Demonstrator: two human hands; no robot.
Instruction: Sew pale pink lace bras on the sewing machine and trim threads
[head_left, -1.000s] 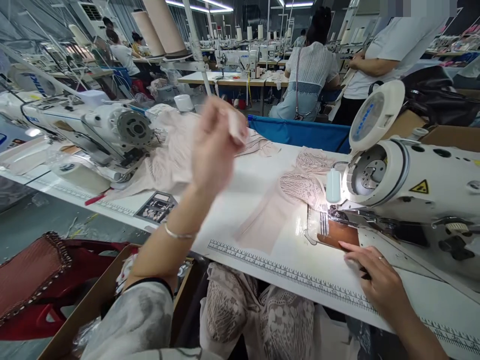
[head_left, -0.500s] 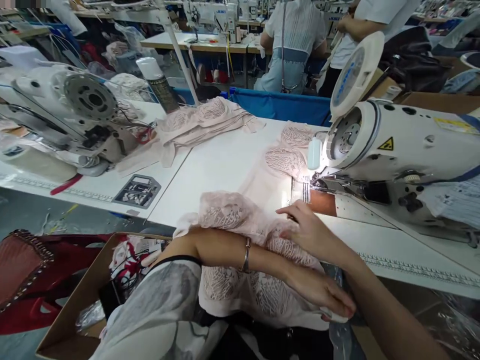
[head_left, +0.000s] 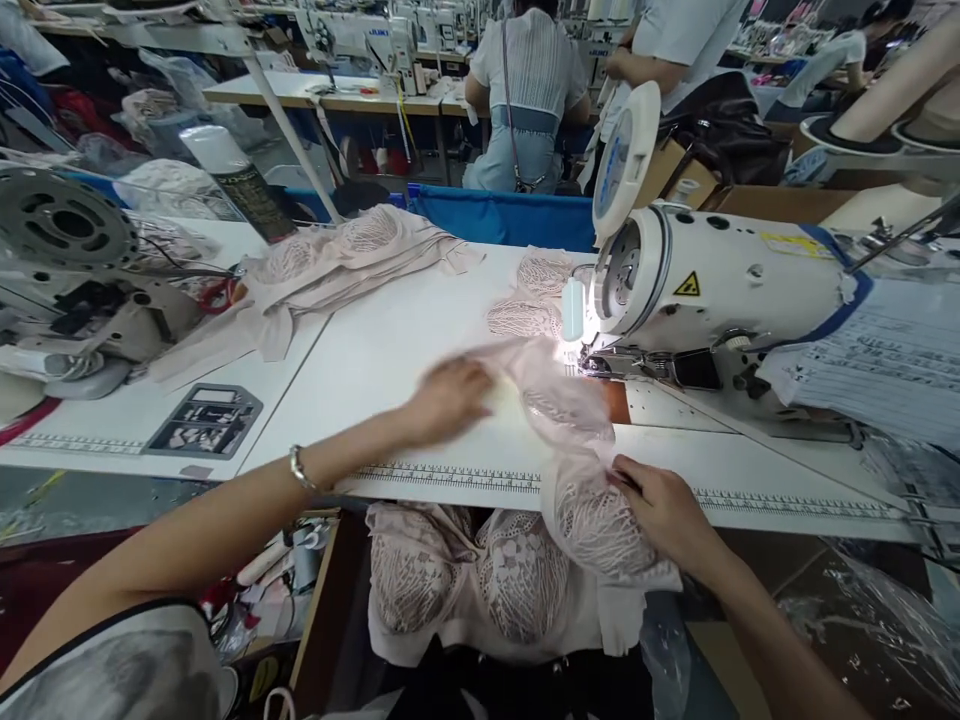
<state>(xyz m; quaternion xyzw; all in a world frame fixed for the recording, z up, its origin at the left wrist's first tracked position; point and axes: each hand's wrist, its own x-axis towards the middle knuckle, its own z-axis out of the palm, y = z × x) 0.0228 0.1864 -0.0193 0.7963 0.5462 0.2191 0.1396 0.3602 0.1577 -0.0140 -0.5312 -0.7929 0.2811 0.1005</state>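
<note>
My right hand (head_left: pixel 667 510) pinches the edge of a pale pink lace bra (head_left: pixel 600 515). This bra drapes over the table's front edge, and its far part lies by the needle area of the white sewing machine (head_left: pixel 705 270). My left hand (head_left: pixel 454 400), blurred by motion, is over the table at the left side of that bra; its fingers are smeared. A second lace bra (head_left: pixel 517 575) rests on my lap, below the table edge. Behind the machine's needle lies another lace bra (head_left: pixel 525 315), cups up.
A stack of pink bras (head_left: pixel 360 250) lies at the back left. Left of me are another sewing machine (head_left: pixel 67 260), a grey parts tray (head_left: pixel 202 420) and a spray can (head_left: pixel 240 185). Below stands a cardboard box (head_left: pixel 319 610) with scraps. A person (head_left: pixel 525 100) sits beyond the blue cloth.
My left hand has swung from low right, across my front, up and left over the table. My right hand has moved slightly right and down, drawing a bra up over the table edge. The view has shifted right.
</note>
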